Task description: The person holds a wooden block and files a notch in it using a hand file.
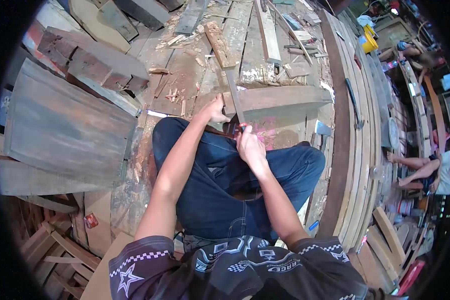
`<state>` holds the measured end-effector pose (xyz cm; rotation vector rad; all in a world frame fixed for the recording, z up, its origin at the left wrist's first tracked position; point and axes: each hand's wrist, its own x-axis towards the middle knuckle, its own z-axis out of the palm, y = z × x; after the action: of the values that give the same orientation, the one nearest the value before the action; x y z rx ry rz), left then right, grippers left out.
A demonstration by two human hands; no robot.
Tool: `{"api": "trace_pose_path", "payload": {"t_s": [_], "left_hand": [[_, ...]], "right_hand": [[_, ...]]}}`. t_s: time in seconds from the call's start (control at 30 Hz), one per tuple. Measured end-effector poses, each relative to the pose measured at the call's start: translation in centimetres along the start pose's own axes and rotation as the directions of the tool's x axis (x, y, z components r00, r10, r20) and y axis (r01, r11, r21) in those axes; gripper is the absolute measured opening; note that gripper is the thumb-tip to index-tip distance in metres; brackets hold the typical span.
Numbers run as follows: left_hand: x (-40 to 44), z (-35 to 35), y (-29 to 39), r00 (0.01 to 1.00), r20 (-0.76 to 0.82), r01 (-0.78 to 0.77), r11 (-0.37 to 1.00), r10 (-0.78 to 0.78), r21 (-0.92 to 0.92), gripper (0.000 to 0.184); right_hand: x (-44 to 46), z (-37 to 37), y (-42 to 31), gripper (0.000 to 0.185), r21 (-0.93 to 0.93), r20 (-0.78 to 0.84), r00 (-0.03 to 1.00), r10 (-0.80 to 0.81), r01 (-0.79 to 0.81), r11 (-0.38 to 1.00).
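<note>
My right hand (251, 148) is closed around the red and black handle of what looks like a handsaw (234, 97). Its long, straight metal blade points away from me and lies across a thick, slightly curved wooden block (285, 98) near the block's left end. Gripping that left end is my left hand (215, 110), with the fingers over the far side and the thumb nearer me. The block lies crosswise in front of my folded legs; the blade's cutting edge is too small to make out.
Wood chips and a rough offcut (219, 45) lie beyond the block. Heavy timbers (92, 65) and a broad panel (70, 127) stand left. To the right are a hatchet-like blade (323, 128), a dark-handled hammer (354, 102) and long planks (352, 175). Another person's legs (417, 167) show far right.
</note>
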<state>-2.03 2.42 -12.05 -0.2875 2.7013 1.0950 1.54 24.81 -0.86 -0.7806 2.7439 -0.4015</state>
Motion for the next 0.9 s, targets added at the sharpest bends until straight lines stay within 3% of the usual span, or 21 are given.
{"api": "trace_pose_path", "payload": {"t_s": [0.03, 0.17, 0.27, 0.37, 0.6, 0.67, 0.73, 0.77, 0.8, 0.9], "left_hand": [[-0.2, -0.3, 0.4, 1.0, 0.005, -0.004, 1.0, 0.004, 0.003, 0.136], [-0.9, -0.9, 1.0, 0.999, 0.037, 0.019, 0.999, -0.018, -0.025, 0.136], [-0.3, -1.1, 0.6, 0.998, 0.063, 0.005, 1.0, -0.004, -0.017, 0.137], [-0.5, -1.1, 0.9, 0.996, 0.076, 0.041, 0.999, -0.038, -0.032, 0.137], [0.6, 0.6, -1.3, 0.996, -0.027, -0.084, 0.996, 0.085, 0.041, 0.132], [0.4, 0.1, -0.7, 0.998, -0.016, -0.055, 0.998, 0.056, 0.007, 0.131], [-0.3, -0.8, 0.3, 0.999, 0.049, 0.015, 1.0, -0.015, -0.006, 0.136], [1.4, 1.2, -2.4, 0.992, -0.027, -0.118, 0.991, 0.12, 0.071, 0.136], [1.0, 0.8, -1.9, 0.996, -0.02, -0.086, 0.994, 0.088, 0.065, 0.136], [-0.1, -0.3, -0.3, 0.999, -0.02, -0.024, 0.998, 0.025, 0.056, 0.135]], "right_hand": [[-0.4, 0.3, 0.0, 0.032, -0.11, -0.109, 0.989, -0.101, 0.089, 0.99], [-2.5, -2.2, 0.1, 0.032, 0.025, 0.101, 0.994, 0.052, -0.054, 0.998], [-5.2, -2.6, 0.9, 0.034, -0.028, 0.176, 0.978, 0.109, -0.106, 0.994], [-4.1, -1.6, 1.4, 0.035, -0.013, 0.174, 0.98, 0.099, -0.098, 0.995], [-0.5, -1.7, 0.2, 0.04, 0.079, 0.122, 0.987, 0.106, -0.116, 0.99], [-0.2, -0.7, 1.7, 0.041, 0.129, 0.117, 0.99, 0.081, -0.096, 0.987], [0.3, -1.0, 4.0, 0.032, 0.501, 0.183, 0.983, -0.001, -0.092, 0.861], [0.3, -1.4, 4.9, 0.027, 0.676, 0.272, 0.962, 0.02, -0.206, 0.707], [0.2, -1.7, 5.6, 0.023, 0.799, 0.361, 0.932, 0.016, -0.318, 0.51], [-1.5, -4.5, 5.4, 0.02, 0.851, 0.493, 0.87, -0.019, -0.477, 0.22]]}}
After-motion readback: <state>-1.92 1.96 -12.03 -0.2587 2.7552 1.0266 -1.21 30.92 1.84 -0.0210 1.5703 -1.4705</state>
